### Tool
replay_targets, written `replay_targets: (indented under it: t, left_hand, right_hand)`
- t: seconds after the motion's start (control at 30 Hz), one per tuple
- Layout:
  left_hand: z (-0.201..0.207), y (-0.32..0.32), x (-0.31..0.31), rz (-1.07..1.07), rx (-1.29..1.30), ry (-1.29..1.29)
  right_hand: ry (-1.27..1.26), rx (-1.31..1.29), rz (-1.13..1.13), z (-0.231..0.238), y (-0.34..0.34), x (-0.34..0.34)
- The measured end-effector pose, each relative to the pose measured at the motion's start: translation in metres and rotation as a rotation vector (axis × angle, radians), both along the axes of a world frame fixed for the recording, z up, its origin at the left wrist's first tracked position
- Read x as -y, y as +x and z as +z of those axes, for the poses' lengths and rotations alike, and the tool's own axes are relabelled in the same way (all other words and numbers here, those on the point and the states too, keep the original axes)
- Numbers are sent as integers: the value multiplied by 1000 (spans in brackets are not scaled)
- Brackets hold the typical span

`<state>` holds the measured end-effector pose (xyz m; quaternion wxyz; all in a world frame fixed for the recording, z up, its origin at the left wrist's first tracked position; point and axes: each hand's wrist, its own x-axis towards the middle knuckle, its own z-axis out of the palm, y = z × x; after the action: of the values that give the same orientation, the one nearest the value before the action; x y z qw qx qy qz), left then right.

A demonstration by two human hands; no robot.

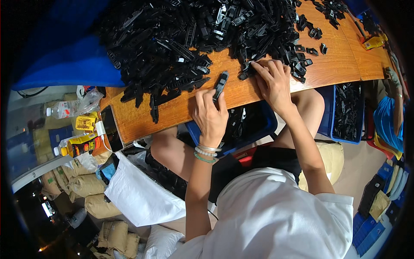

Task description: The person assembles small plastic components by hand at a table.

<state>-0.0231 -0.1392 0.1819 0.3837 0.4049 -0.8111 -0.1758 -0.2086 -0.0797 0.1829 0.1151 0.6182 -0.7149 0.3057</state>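
Observation:
My left hand [210,113], with bracelets at the wrist, is closed on a long black plastic part [221,83] over the front of the wooden table. The part points away from me, its far end sticking out past my thumb and fingers. To the right, my right hand [274,82] reaches to the near edge of the pile, its fingers bent and pressed together at a small black plastic piece [247,71]. Its fingertips partly hide that piece. Beyond both hands spreads a large heap of black plastic parts [172,47].
The wooden table [172,113] ends just before my knees. Below it stand a blue bin [276,123] between my legs and another blue bin [327,125] at right. Bottles [84,144] lie at left. A co-worker's arm [397,101] shows at far right.

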Motion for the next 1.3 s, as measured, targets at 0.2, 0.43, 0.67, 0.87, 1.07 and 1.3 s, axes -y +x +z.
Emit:
replay_targets:
  t: [0.2,0.43,0.67,0.87,1.07,1.3]
  left_hand:
    - [-5,3,-4,-103,-195,294]
    - [9,-4,20,-326,97,-115]
    - [-5,-17,8,-287,-1,-143]
    - [-11,-15,14,-323,-74,-148]
    - [-1,-17,12,-403,-53,-154]
    - [5,8,15,-283,-159,-77]
  right_hand:
    - [-39,118,38,2,-3,3]
    - [-60,1022,15,12,19,-21]
    - [115,949,19,12,43,-35]
    - [62,562,-84,6,44,-36]
    - [112,455,-31,7,38,-25]
    - [216,672,104,15,40,-40]
